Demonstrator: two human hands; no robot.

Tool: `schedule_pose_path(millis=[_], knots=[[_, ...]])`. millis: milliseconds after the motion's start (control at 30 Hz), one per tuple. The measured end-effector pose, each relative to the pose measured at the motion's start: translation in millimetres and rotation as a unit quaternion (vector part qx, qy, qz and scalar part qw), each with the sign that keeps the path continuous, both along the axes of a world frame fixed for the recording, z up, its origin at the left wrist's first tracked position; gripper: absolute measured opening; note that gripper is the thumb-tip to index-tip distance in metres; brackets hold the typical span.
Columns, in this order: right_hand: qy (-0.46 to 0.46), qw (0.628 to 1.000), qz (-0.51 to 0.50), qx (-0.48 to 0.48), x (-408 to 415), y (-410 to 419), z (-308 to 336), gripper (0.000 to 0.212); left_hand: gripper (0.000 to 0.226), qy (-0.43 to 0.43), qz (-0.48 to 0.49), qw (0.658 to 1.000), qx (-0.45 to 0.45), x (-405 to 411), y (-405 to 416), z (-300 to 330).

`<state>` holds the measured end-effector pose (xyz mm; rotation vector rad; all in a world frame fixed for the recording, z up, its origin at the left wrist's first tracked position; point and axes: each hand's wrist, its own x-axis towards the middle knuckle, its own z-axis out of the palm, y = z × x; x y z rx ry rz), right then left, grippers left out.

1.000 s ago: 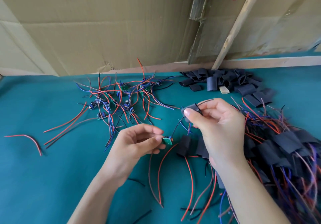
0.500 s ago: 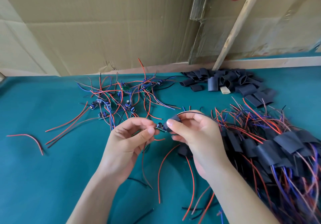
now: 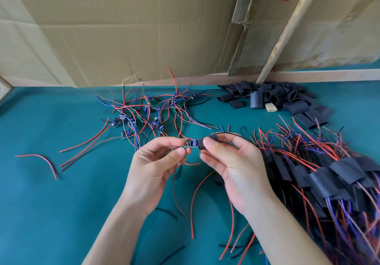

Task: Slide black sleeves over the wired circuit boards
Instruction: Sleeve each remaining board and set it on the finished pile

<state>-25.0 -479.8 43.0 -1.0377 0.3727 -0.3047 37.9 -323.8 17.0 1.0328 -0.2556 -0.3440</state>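
**Sleeve meets board above the teal worktop**

Cardboard sheets stand as a wall along the back, with a wooden strip leaning against them on the right. Below them lies the teal worktop, which carries everything else.

On the right side of the worktop sprawls a big heap of finished boards, each wrapped in black with red and blue wires trailing out. At the back right sits a pile of loose black sleeves, well apart from the hands. Toward the back, left of centre, lies a tangle of bare wired boards, small green and blue boards with red, blue and black leads. A single red wire lies alone at the far left.

Both hands are raised near the middle, close together. The left hand pinches a small circuit board between thumb and fingers, its red and dark leads hanging down toward the worktop. The right hand pinches 1 black sleeve between thumb and forefinger, fingers curled round it, with a dark wire arching out of the sleeve's far end. The sleeve's open mouth touches the board's end; most of the board shows outside it.
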Motion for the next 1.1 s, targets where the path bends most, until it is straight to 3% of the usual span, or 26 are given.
schedule_pose_path(millis=[100, 300, 433, 600, 800, 1100], knots=[[0.013, 0.999, -0.014, -0.05, -0.4, 1.3, 1.3, 0.013, 0.018, -0.04, 0.027, 0.998, 0.04, -0.9, -1.1, -1.0], [0.037, 0.999, -0.022, -0.01, -1.1, 1.4, 1.1, 0.014, 0.015, -0.095, 0.092, 0.986, 0.1, -3.3, -5.1, -3.4], [0.032, 0.999, -0.03, -0.023, -1.3, 5.5, 0.6, 0.016, 0.03, -0.128, 0.123, 0.974, 0.14, -2.6, -5.8, -5.0], [0.025, 0.997, -0.036, -0.064, -2.2, 7.0, -0.6, 0.015, 0.013, -0.123, 0.103, 0.977, 0.14, -2.5, -4.4, -2.8], [0.005, 0.99, -0.027, -0.139, -2.2, 10.1, -3.3, 0.019, 0.012, -0.098, 0.127, 0.979, 0.123, -1.7, -1.5, -2.9], [0.009, 0.997, -0.026, -0.075, -1.5, 8.0, -5.2, 0.013, 0.016, -0.122, 0.093, 0.976, 0.153, -2.7, -1.2, 0.0]])
